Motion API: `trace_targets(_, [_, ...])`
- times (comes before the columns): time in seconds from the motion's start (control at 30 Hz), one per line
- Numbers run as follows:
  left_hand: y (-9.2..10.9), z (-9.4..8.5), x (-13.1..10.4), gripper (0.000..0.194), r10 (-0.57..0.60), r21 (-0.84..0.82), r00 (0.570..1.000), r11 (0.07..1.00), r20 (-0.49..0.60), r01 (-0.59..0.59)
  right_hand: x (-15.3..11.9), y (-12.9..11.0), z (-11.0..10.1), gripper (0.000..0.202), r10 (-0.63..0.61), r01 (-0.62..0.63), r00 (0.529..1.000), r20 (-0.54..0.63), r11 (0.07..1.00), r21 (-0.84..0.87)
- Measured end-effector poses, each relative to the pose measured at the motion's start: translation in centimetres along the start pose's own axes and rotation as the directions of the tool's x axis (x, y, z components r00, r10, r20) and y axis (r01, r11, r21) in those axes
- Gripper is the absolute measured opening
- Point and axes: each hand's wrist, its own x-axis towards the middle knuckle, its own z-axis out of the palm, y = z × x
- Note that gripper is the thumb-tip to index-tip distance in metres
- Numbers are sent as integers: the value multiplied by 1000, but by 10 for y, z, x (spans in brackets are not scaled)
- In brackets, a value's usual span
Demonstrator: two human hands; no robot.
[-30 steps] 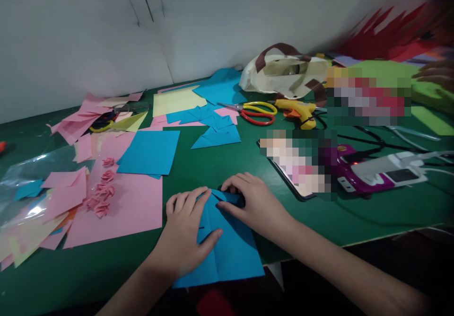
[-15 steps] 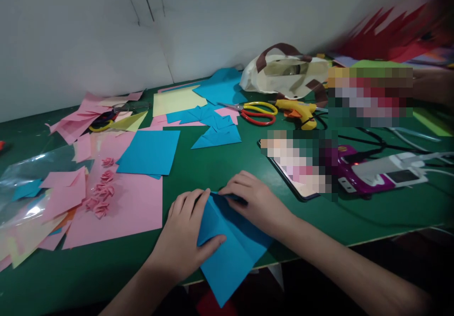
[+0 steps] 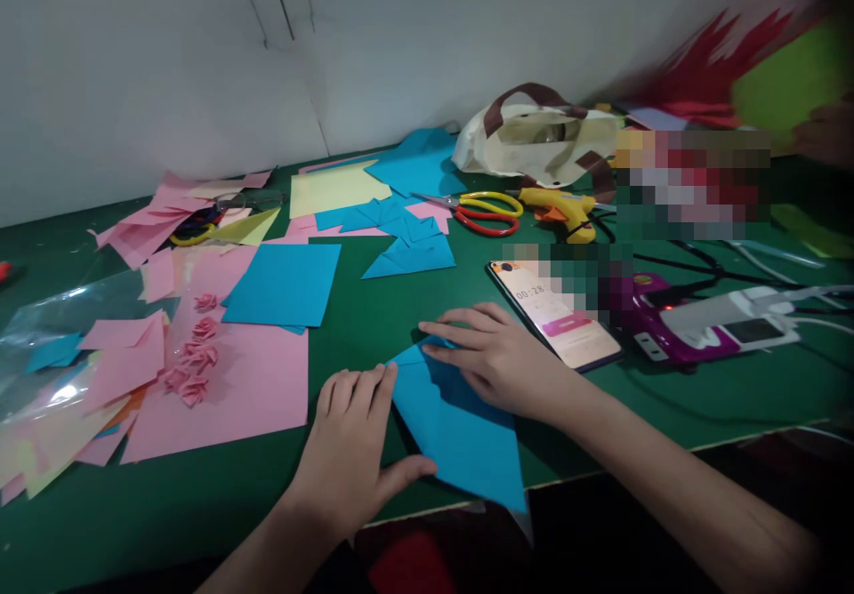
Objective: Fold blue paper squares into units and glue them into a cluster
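Observation:
A folded blue paper [image 3: 467,438] lies near the front edge of the green table, its lower right corner reaching past the edge. My left hand [image 3: 357,443] is at the paper's left side, thumb spread away from the other fingers and fingertips touching its upper left corner. Across the top of the paper lies my right hand [image 3: 490,354], palm down with fingers stretched to the left. Blue folded pieces [image 3: 410,247] and a blue square sheet [image 3: 286,283] are farther back.
Pink sheets [image 3: 267,381] with several paper roses [image 3: 200,357] cover the left. Scissors [image 3: 484,212], a yellow glue gun [image 3: 560,207] and a cloth bag [image 3: 480,140] stand behind. A phone [image 3: 567,318] and purple power strip [image 3: 657,318] lie right. Another person's hand [image 3: 824,132] is far right.
The blue paper has turned, its lower corner swinging right. My right hand has moved up and its fingers have stretched out over the paper. At far right, a green sheet has been raised.

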Motion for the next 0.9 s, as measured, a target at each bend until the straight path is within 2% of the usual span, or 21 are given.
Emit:
trace_targets(0.07, [4,2,-1,84,-40,68,999,997,-23,42,1,-7,-4,27,95,-94,995,-13,992,80])
trace_targets(0.13, [6,5,-2,79,-71,132,996,988,-46,76,3,-17,-5,25,188,-186,982,3,968,170])
trace_targets(0.23, [6,6,-5,63,-84,179,993,979,-79,97,8,-28,-3,43,295,-306,952,84,920,245])
trace_targets(0.3, [5,6,-6,56,-89,177,992,979,-87,104,10,-30,-1,39,310,-339,940,144,898,281])
trace_targets(0.4, [2,3,-6,49,-89,139,992,985,-93,102,12,-24,0,10,218,-269,960,178,897,350])
trace_targets(0.5, [-3,-1,-5,42,-65,91,993,993,-97,74,10,-11,1,20,134,-146,989,61,932,333])
trace_targets(0.6, [-13,-4,-5,39,50,58,998,997,-37,-48,8,1,2,23,67,-69,998,16,954,293])
trace_targets(0.7, [-24,-7,-8,44,161,29,985,986,57,-162,5,5,1,24,47,-62,997,56,950,306])
trace_targets(0.9, [-34,-17,-10,44,216,7,964,976,153,-220,-2,4,-9,13,70,-120,987,147,926,359])
